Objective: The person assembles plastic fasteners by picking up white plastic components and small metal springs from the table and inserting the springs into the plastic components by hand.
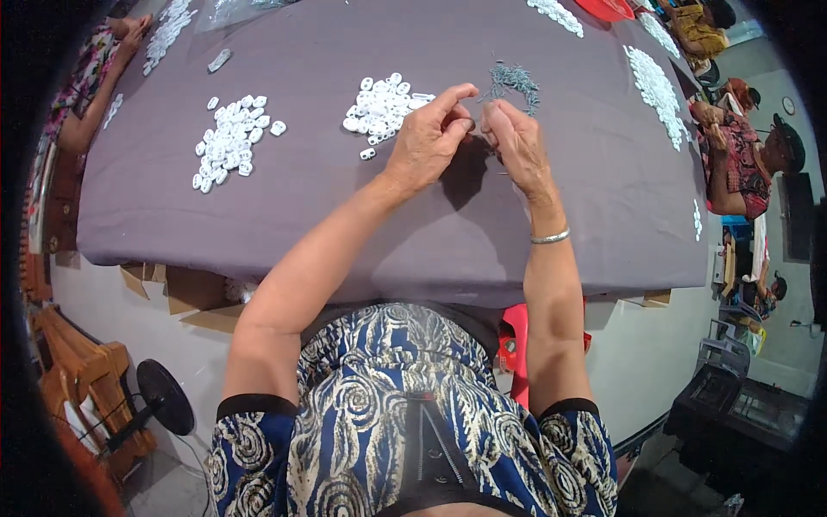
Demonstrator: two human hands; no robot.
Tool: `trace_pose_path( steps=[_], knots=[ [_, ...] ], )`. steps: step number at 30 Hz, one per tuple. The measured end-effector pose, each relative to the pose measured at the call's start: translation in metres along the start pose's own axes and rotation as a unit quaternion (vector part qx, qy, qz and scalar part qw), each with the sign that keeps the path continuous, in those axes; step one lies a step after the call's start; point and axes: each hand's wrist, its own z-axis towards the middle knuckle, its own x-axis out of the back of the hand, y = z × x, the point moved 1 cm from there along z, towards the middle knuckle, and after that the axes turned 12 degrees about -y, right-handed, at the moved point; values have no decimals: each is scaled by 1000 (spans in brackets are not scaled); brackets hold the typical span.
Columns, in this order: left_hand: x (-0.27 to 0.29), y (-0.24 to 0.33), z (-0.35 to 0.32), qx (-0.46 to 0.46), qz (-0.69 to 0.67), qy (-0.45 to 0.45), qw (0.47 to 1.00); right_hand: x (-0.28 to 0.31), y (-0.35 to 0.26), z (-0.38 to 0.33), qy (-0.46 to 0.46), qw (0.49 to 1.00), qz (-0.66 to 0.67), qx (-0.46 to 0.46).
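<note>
My left hand (428, 138) and my right hand (515, 148) are close together over the table, fingertips almost meeting. The right fingers are pinched; whatever they hold is too small to make out. On my left hand the index finger stretches forward while the thumb bends in, and anything gripped there is hidden. Just left of that hand lies a pile of small white oval plastic pieces (379, 105), some showing dark holes. Beyond my right hand is a heap of small grey screw-like pieces (514, 79).
A second pile of white pieces (231, 142) lies at the left. A crumpled whitish item (220, 60) is behind it. More white pieces (655, 95) line the right side, near a red basin (606, 9). Other people sit at both sides. A black fan (165, 396) stands lower left.
</note>
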Motion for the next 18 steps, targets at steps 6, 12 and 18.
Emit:
trace_pose_path(
  steps=[6,12,18],
  knots=[
    [-5,4,-2,-22,105,10,994,-6,0,-1,19,997,-73,24],
    [0,0,-2,-28,109,10,994,-7,-5,0,19,999,-44,7],
    [-3,1,-2,-16,121,17,992,-3,-5,-2,4,994,103,-27]
  ],
)
